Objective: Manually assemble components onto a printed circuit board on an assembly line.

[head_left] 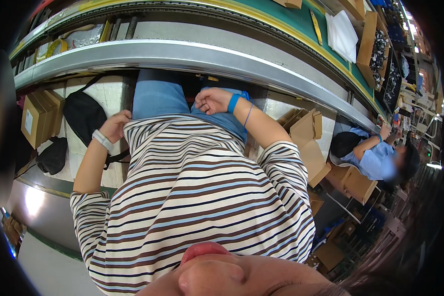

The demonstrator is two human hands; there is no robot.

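At the left side of my waist, my left hand [117, 125] is closed on the hem of my striped shirt [182, 167]. A pale band circles that wrist. My right hand [213, 101] lies over the lap of my blue jeans [160, 93], its fingers loosely curled in, and I see nothing in them. Around the right wrist is a blue wrist strap [233, 103] with a thin blue cord hanging by the forearm.
A grey metal rail [192, 53] runs across before my lap, with a green conveyor [301, 24] beyond. Cartons [37, 118] and a black bag [84, 111] lie left; an open carton [308, 138] stands right. Farther right sits a co-worker [372, 155] in light blue.
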